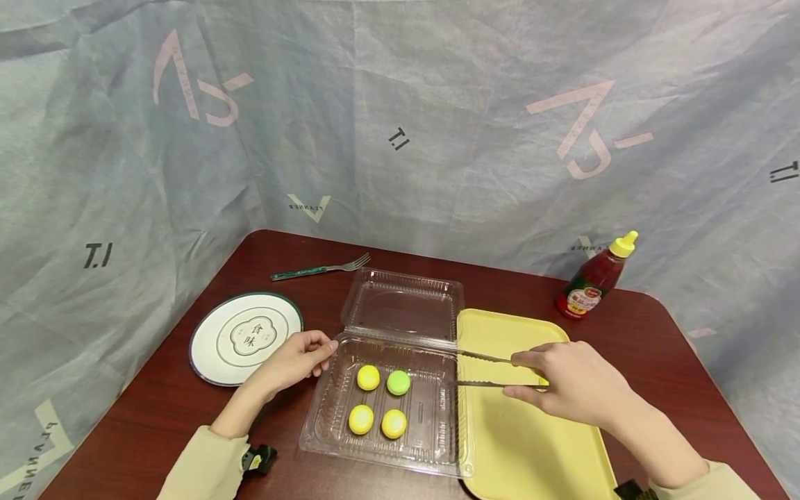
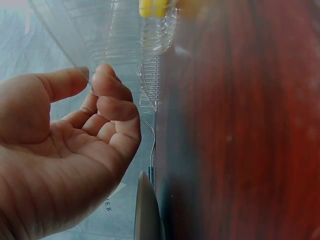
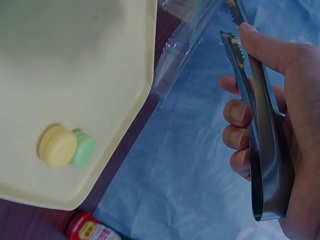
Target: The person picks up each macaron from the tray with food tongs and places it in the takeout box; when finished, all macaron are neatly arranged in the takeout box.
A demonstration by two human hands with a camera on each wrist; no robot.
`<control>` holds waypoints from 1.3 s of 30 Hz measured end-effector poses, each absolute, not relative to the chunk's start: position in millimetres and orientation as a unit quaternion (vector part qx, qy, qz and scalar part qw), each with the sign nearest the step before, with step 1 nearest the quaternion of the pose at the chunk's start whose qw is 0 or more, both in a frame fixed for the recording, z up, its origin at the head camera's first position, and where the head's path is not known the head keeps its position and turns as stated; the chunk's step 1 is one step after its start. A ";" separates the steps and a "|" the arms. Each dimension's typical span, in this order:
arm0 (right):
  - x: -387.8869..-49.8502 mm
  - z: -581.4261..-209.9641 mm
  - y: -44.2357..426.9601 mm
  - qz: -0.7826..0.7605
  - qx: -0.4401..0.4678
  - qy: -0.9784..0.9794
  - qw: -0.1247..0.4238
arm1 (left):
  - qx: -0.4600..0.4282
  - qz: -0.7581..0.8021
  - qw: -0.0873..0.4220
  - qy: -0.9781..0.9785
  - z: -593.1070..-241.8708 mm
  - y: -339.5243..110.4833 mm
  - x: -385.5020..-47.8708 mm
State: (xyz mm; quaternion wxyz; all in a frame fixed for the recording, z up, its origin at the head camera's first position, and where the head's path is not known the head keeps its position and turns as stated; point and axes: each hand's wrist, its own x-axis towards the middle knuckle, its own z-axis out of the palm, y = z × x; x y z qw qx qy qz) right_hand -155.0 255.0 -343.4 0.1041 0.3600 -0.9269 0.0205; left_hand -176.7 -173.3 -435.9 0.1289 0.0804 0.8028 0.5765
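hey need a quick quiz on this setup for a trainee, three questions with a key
1. How many round yellow macarons sit in the open clear plastic hinged container?

2. True or false: the person's left hand is gripping the round white plate.

3. What does the person's right hand hold?
a) a green-handled metal fork
b) a pair of silver metal tongs
c) a red sauce bottle with a yellow cap

Key:
1. Three.
2. False; its fingers pinch the container's edge.
3. b
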 end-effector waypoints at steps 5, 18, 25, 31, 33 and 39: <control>-154.9 -342.1 266.9 0.017 0.339 -0.934 0.108 | 0.082 0.577 0.128 0.802 -436.3 -173.6 -177.0; -149.9 -346.3 301.8 0.024 0.289 -0.950 0.114 | 0.077 0.577 0.129 0.803 -436.8 -172.9 -176.5; -146.8 -354.0 319.8 0.034 0.246 -0.964 0.096 | 0.084 0.576 0.128 0.803 -436.9 -173.0 -176.7; -141.2 -362.2 332.4 0.031 0.223 -0.970 0.096 | 0.082 0.576 0.129 0.803 -435.9 -172.7 -176.4; -139.8 -363.6 336.3 0.031 0.211 -0.973 0.088 | 0.082 0.576 0.129 0.803 -435.6 -172.6 -176.4; -136.6 -368.5 347.5 0.032 0.182 -0.980 0.074 | 0.087 0.575 0.130 0.803 -435.4 -172.9 -176.3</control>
